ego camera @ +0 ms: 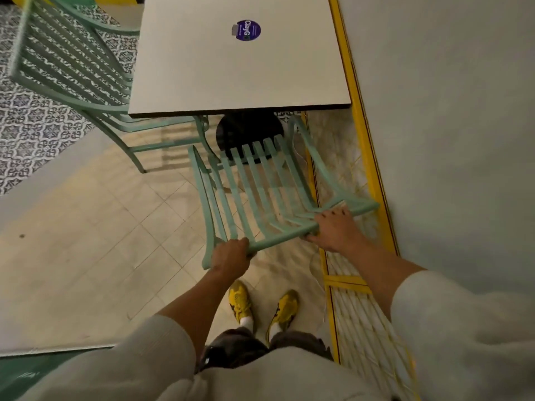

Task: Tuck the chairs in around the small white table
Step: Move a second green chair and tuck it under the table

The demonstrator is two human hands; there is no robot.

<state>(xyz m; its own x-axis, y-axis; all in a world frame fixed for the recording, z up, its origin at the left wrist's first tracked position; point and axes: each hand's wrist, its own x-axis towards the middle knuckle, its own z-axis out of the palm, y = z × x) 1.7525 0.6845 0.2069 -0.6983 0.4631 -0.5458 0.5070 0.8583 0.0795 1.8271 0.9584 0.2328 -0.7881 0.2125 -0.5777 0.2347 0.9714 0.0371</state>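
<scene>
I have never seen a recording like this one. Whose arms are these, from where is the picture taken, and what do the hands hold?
There is no machine here. A person wears a camera on the head, so this one picture looks forward and down at their own arms and yellow shoes. The left hand and the right hand both grip the top rail of a green slatted chair, whose seat points toward the white table. The fingers are wrapped around the rail. On the table lies only a round purple sticker. A second green chair stands at the table's left side, partly under it.
</scene>
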